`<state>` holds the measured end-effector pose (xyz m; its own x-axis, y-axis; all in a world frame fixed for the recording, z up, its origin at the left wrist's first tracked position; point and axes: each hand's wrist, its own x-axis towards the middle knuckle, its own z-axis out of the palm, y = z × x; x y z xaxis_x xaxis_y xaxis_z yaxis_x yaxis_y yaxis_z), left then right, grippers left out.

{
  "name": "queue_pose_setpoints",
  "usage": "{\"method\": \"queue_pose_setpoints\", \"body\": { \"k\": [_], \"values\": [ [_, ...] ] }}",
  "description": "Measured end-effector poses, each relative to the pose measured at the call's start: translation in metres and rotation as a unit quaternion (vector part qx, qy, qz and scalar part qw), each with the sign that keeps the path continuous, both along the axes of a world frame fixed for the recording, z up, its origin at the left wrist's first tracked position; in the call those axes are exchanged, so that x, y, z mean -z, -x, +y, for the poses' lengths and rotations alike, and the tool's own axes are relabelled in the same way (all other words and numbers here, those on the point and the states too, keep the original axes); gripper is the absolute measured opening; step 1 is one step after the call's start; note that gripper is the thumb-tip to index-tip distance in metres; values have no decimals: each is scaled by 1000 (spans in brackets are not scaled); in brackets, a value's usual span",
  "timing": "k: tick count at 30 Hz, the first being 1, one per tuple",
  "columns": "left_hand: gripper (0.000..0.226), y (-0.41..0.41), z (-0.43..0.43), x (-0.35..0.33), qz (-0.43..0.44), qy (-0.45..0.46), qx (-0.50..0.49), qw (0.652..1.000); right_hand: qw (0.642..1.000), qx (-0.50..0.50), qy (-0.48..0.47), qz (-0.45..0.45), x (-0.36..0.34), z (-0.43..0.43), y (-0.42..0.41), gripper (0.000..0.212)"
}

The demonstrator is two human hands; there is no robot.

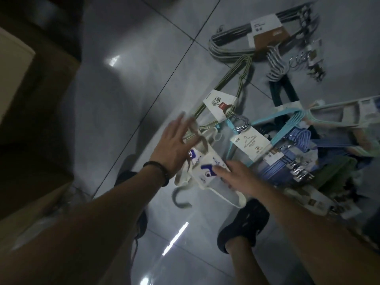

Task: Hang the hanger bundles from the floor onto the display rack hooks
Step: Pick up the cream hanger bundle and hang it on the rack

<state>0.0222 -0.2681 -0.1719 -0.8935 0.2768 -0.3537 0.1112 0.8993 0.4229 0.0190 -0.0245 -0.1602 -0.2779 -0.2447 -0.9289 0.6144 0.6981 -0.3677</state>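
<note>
White hanger bundle [202,177] above floor [144,58]
Right hand [240,179] holds its label; left hand [170,149] spread wide at 10 o'clock.

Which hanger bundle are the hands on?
The cream-white bundle with the blue-printed label: the right hand holds its label, the left hand touches its hook end. The green bundle and grey bundle lie untouched.

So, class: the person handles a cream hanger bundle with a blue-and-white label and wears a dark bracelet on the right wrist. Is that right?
Not quite: the head view shows the dark bracelet on the left wrist, not the right. The rest stands: the left hand and right hand are at the cream hanger bundle with its blue-and-white label.
</note>
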Motion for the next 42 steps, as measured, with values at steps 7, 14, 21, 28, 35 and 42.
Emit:
{"method": "queue_pose_setpoints", "body": {
  "k": [7,14,21,28,35,42],
  "values": [
    [80,-25,-3,18,-380,-63,-425,819,913,380,-117,93,25,-44,-86,42],
    [40,-56,15,78,-359,-193,-582,704,874,449,-139,121,70,-100,-102,27],
    [67,-68,-3,151,-304,-191,-605,711,969,123,-206,59,130,-81,-77,56],
    [60,-59,39,113,-371,-197,-608,673,942,310,-130,-14,148,-69,-46,59],
    [79,-76,37,130,-456,-133,-517,712,952,246,-176,-56,144,-84,-54,98],
    [61,-97,32,96,-491,-173,-535,666,948,249,-162,-110,101,-76,-72,60]
  ]
}}
